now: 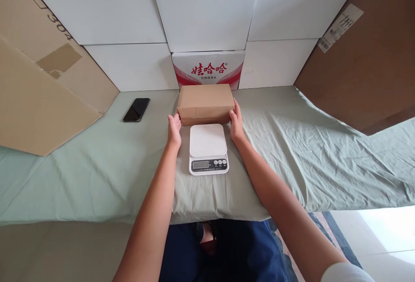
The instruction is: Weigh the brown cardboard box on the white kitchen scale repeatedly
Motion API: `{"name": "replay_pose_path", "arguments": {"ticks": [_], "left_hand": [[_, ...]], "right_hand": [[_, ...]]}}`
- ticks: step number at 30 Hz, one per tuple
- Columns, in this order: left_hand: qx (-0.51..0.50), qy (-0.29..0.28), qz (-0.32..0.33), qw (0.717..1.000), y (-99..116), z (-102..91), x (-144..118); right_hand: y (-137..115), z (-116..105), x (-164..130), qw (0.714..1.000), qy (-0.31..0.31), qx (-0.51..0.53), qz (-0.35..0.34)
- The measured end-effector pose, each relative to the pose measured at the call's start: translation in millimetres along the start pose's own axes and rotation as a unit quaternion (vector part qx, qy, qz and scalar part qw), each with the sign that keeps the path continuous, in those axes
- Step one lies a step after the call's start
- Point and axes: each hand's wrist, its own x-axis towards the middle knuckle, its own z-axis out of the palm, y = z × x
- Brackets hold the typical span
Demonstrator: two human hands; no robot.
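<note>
A closed brown cardboard box (pixel 206 100) sits just behind a white digital kitchen scale (pixel 208 141). My left hand (pixel 175 128) is at the box's left end, thumb raised and fingers against its side. At the right end, my right hand (pixel 236 120) has its thumb by the front corner and its fingers along the side. Between them the two hands hold the box. The scale's platform bears nothing, and its display and round buttons face me. I cannot tell whether the box rests fully on the cloth.
A black phone (pixel 136 110) lies on the green cloth (pixel 275 143) to the left. Behind the box stands a white and red printed carton (pixel 209 70) against white panels (pixel 207 9). Large cardboard sheets (pixel 48 78) flank the left side, with a darker cardboard panel (pixel 366 65) at right.
</note>
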Motion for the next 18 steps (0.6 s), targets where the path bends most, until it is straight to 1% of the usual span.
{"name": "replay_pose_path", "arguments": {"ticks": [6, 12, 15, 18], "left_hand": [[-0.002, 0.001, -0.001, 1.000, -0.3, 0.1, 0.6], [-0.001, 0.000, 0.001, 1.000, -2.4, 1.0, -1.7], [-0.003, -0.004, 0.022, 1.000, -1.6, 3.0, -4.8], [-0.003, -0.007, 0.063, 0.998, 6.9, 4.1, -9.1]], "right_hand": [[-2.2, 0.7, 0.0, 1.000, -0.010, -0.016, -0.002], [-7.3, 1.7, -1.1, 1.000, -0.007, -0.015, 0.001], [-11.7, 2.9, -2.6, 0.999, -0.012, -0.028, -0.019], [-20.3, 5.3, -2.0, 0.998, -0.014, -0.031, -0.058]]}}
